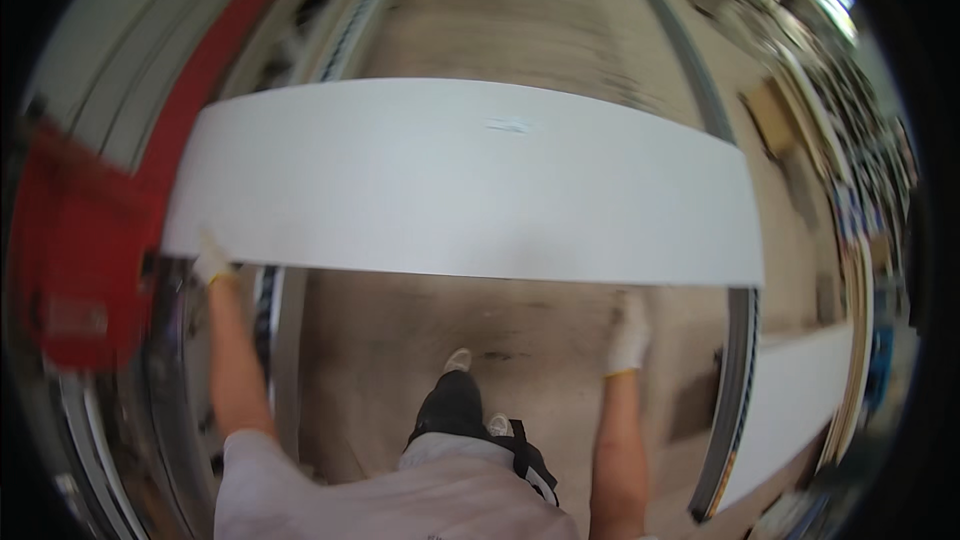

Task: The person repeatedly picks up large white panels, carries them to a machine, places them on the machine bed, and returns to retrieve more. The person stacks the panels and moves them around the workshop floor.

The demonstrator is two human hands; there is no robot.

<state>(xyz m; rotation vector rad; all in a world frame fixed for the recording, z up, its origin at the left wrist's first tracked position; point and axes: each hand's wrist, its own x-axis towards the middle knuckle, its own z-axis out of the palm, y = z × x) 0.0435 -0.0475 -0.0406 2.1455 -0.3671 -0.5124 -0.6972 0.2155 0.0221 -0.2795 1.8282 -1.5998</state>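
Brown floor (420, 330) below; red machine body (85, 250) outward of left grip (212, 262). White panel (440, 180) just ahead of left grip and right grip (628, 335), spanning two metal rails (735, 380). Left grip lapping over near edge, closure beneath hidden; right grip at same edge, blurred, opening and hold impossible to tell. Best handled with even force from both sides, level, square to rails.

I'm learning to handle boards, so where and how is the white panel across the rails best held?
Probably grip the panel at two well-spaced spots along its near long edge, coming from the near side: it is long and flat, and that edge runs free across the gap between the rails.
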